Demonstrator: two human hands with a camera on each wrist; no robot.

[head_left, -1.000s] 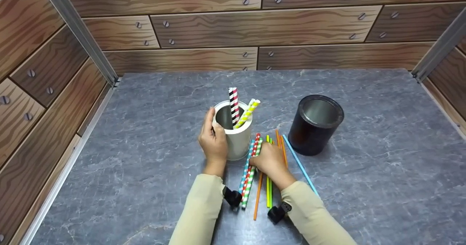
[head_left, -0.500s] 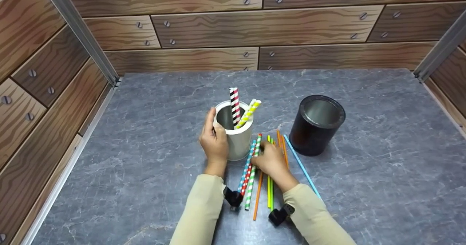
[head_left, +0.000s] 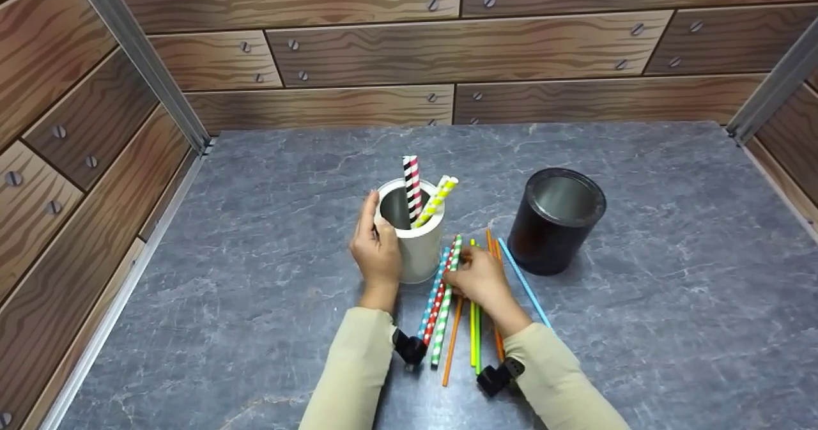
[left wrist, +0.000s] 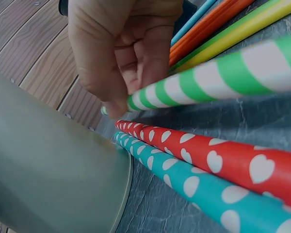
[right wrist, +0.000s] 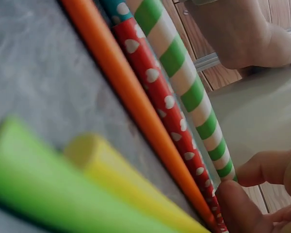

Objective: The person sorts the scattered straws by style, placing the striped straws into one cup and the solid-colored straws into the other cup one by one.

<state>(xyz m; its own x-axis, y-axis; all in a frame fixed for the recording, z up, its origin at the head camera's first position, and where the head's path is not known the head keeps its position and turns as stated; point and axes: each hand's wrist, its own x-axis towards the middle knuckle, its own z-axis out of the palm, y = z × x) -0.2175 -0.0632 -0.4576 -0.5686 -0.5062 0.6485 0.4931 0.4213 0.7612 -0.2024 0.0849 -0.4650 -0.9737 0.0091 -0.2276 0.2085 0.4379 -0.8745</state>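
My left hand [head_left: 376,251] rests along the left side of a white canister [head_left: 422,257], its fingers and thumb lying straight against the wall near the rim. Several striped paper straws [head_left: 411,190] stand in that canister, black, pink and yellow with white. With thumb and fingers, my right hand [head_left: 479,280] pinches a green-and-white striped straw [left wrist: 199,82] near its far end, raised slightly off the table in the left wrist view. Just left of it lie a red straw with white hearts [left wrist: 213,158] and a blue dotted straw [left wrist: 194,187], side by side.
Thin orange [head_left: 452,347], yellow [head_left: 473,334] and green [head_left: 478,347] sticks lie beneath and beside the right hand. A thin blue stick [head_left: 527,289] slants farther right. A black canister [head_left: 553,232] stands upright at the right. Wood-patterned walls [head_left: 358,53] bound the table.
The green-and-white straw has come away from the red one, drawn slightly right by my right hand, which has also shifted a little right. My left hand and the white canister stay put.
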